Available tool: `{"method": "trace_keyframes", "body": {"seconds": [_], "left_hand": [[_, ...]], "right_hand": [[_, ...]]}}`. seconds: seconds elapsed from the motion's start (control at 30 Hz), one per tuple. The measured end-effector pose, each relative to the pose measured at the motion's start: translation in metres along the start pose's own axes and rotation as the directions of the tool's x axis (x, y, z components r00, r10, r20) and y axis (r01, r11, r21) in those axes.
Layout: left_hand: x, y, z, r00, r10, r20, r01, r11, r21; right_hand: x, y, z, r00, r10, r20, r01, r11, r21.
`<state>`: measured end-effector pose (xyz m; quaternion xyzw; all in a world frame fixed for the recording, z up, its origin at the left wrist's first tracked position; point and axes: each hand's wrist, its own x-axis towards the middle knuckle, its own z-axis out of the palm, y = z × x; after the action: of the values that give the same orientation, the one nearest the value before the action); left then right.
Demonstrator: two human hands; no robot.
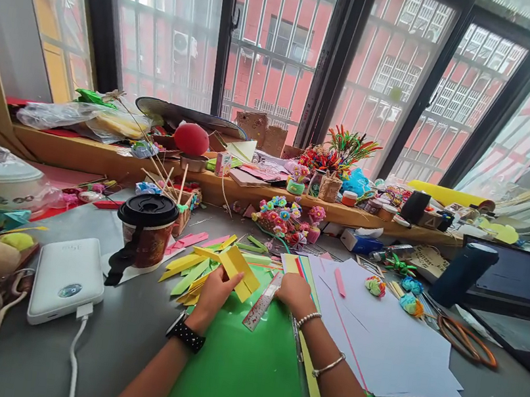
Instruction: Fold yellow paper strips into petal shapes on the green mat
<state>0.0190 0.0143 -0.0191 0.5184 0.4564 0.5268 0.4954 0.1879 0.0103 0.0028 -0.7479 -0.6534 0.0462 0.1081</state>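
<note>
My left hand point(215, 297) is closed on a creased piece of yellow paper point(240, 273), thumb on top, above a green mat point(233, 373). Close to it, my right hand point(294, 294) curls round the upper end of a clear ruler point(259, 305) with a reddish pattern. The ruler slants down toward me, its lower end over the mat. The fingertips of my right hand are hidden behind the fist. Beside my left hand lies a loose pile of yellow and green paper strips point(191, 275).
White sheets point(386, 349) spread to the right, with a pink strip point(339, 282) and small paper balls point(375, 286). Left stand a lidded cup point(145, 234) and a white power bank point(67, 282) with a cable. A dark bottle point(463, 274) and laptop point(506, 281) are far right.
</note>
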Motion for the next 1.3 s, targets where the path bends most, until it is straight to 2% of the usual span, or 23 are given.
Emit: {"method": "trace_keyframes", "body": {"seconds": [0.17,0.3,0.4,0.57,0.73,0.93,1.03,1.07,1.13,1.17,1.2,1.23,1.3], "left_hand": [[0.000,-0.003,-0.001,1.000,-0.003,-0.010,0.003,0.999,-0.038],[-0.002,-0.001,0.000,1.000,0.002,-0.019,-0.003,0.998,-0.070],[-0.003,0.002,0.000,1.000,0.018,-0.011,-0.019,0.997,-0.081],[-0.007,0.009,0.001,0.999,0.040,0.010,-0.039,0.995,-0.089],[-0.008,0.010,0.001,0.999,0.048,0.007,-0.047,0.996,-0.077],[-0.009,0.010,0.002,0.999,0.028,-0.024,-0.030,0.995,-0.090],[-0.009,0.011,0.002,0.999,0.010,-0.038,-0.015,0.991,-0.134],[-0.008,0.011,0.002,0.999,0.007,-0.038,-0.013,0.989,-0.150],[-0.008,0.010,0.002,0.999,0.005,-0.042,-0.012,0.983,-0.182],[-0.007,0.010,0.002,0.999,0.004,-0.048,-0.013,0.980,-0.197],[-0.007,0.010,0.002,0.998,0.002,-0.055,-0.013,0.978,-0.210],[-0.007,0.009,0.001,0.998,0.000,-0.062,-0.014,0.975,-0.220],[-0.006,0.009,0.000,0.997,-0.002,-0.077,-0.016,0.972,-0.233]], "right_hand": [[0.003,0.003,-0.015,0.995,0.097,0.013,-0.096,0.991,-0.089],[0.000,0.021,-0.026,0.982,0.170,-0.081,-0.177,0.980,-0.094],[-0.003,0.033,-0.024,0.971,0.191,-0.140,-0.200,0.978,-0.052],[0.002,0.037,-0.017,0.973,0.073,-0.221,-0.122,0.968,-0.218],[0.014,0.033,-0.028,0.987,-0.042,-0.157,-0.017,0.933,-0.358],[0.028,0.041,-0.052,0.987,0.076,-0.141,-0.124,0.920,-0.372],[0.022,0.047,-0.060,0.974,0.121,-0.190,-0.162,0.963,-0.214],[0.017,0.047,-0.060,0.977,0.093,-0.191,-0.117,0.986,-0.118],[0.001,0.041,-0.054,0.981,-0.067,-0.183,0.094,0.986,0.139],[-0.008,0.036,-0.048,0.971,-0.167,-0.173,0.212,0.934,0.287],[-0.017,0.030,-0.040,0.947,-0.300,-0.112,0.319,0.844,0.430],[-0.025,0.022,-0.031,0.905,-0.423,-0.041,0.373,0.743,0.556],[-0.038,0.008,-0.012,0.851,-0.524,0.039,0.346,0.615,0.708]]}}
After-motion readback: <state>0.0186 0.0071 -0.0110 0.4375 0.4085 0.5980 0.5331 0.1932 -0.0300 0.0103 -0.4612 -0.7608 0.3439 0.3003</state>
